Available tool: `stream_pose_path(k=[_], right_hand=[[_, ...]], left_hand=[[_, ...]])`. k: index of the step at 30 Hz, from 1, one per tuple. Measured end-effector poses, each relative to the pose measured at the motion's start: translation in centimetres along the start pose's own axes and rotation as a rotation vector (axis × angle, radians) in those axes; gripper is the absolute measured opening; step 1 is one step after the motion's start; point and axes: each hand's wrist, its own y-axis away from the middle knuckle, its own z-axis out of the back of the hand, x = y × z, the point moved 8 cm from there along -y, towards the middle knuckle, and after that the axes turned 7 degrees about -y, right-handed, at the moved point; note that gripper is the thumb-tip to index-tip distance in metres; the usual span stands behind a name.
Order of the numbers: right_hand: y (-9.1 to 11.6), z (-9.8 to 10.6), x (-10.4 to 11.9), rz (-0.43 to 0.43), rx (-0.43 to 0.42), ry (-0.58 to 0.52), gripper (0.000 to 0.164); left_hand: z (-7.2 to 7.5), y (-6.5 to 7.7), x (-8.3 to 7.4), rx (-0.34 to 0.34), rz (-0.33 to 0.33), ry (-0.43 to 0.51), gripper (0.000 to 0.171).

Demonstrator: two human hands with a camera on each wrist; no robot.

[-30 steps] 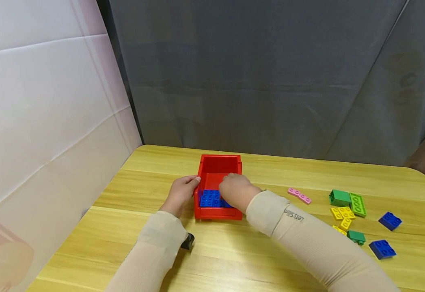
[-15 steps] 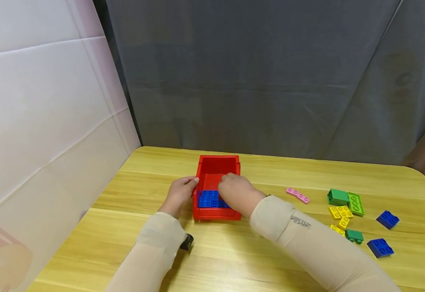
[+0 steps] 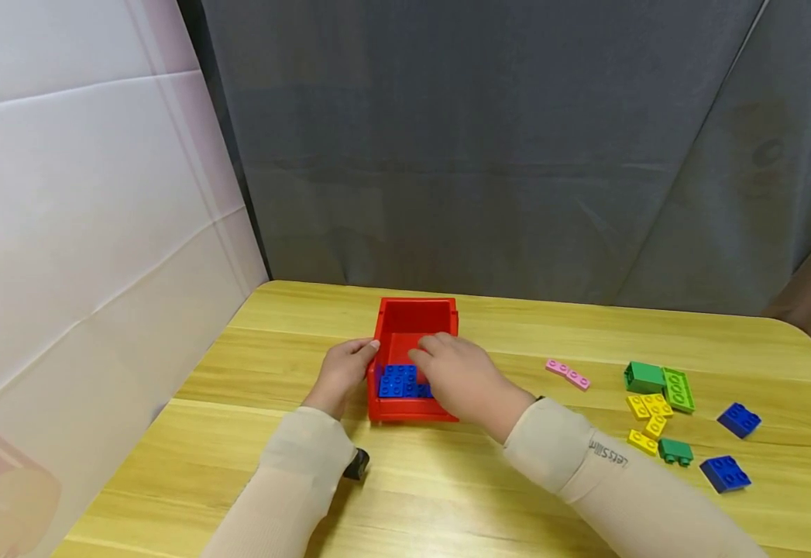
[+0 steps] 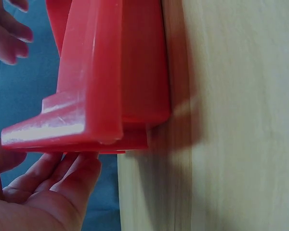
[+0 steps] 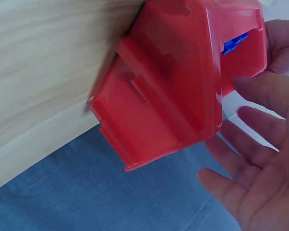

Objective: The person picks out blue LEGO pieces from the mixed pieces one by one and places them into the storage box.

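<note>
A red plastic bin [image 3: 417, 409] sits on the wooden table, with blue toy building bricks [image 3: 398, 380] at its near end. My left hand [image 3: 342, 372] grips the bin's left wall, thumb over the rim and fingers along the outside, as the left wrist view shows with the red wall [image 4: 94, 72] between them. Over the right rim, my right hand [image 3: 464, 380] reaches across part of the bin and hides some of the blue bricks. In the right wrist view this hand [image 5: 265, 163] has its fingers spread and loosely bent beside the bin's wall [image 5: 183, 86], with nothing between them.
Right of the bin lie pink bricks [image 3: 568, 373], a green brick [image 3: 645, 377], a light green plate [image 3: 678, 390], yellow bricks [image 3: 654, 426], a dark green brick [image 3: 675, 451] and two blue bricks [image 3: 740, 419]. A grey curtain [image 3: 482, 155] hangs behind the table.
My right hand's fingers have loosened and spread, and the hand has drawn slightly right and toward me over the bin's rim. The left hand keeps its grip; the bin has not moved on the table.
</note>
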Motion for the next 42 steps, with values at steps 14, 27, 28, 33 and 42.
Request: stream_pose_path(k=[14, 27, 28, 33, 42], right_hand=[[3.1, 1.2, -0.9, -0.036, -0.128, -0.063, 0.055], [6.5, 1.9, -1.8, -0.028, -0.191, -0.075, 0.055], [6.7, 1.9, -1.9, -0.03, -0.193, -0.073, 0.056], [8.0, 2.3, -2.2, -0.034, -0.22, -0.06, 0.055], [11.0, 3.1, -3.8, -0.071, -0.269, -0.044, 0.054]], left_hand=[[0.0, 0.2, -0.1, -0.006, 0.018, 0.018, 0.043], [0.0, 0.4, 0.0, -0.001, 0.014, 0.014, 0.043], [0.0, 0.4, 0.0, -0.001, 0.017, 0.015, 0.043], [0.0, 0.4, 0.2, 0.001, 0.025, 0.021, 0.043], [-0.1, 0.2, 0.2, 0.009, 0.024, 0.024, 0.043]])
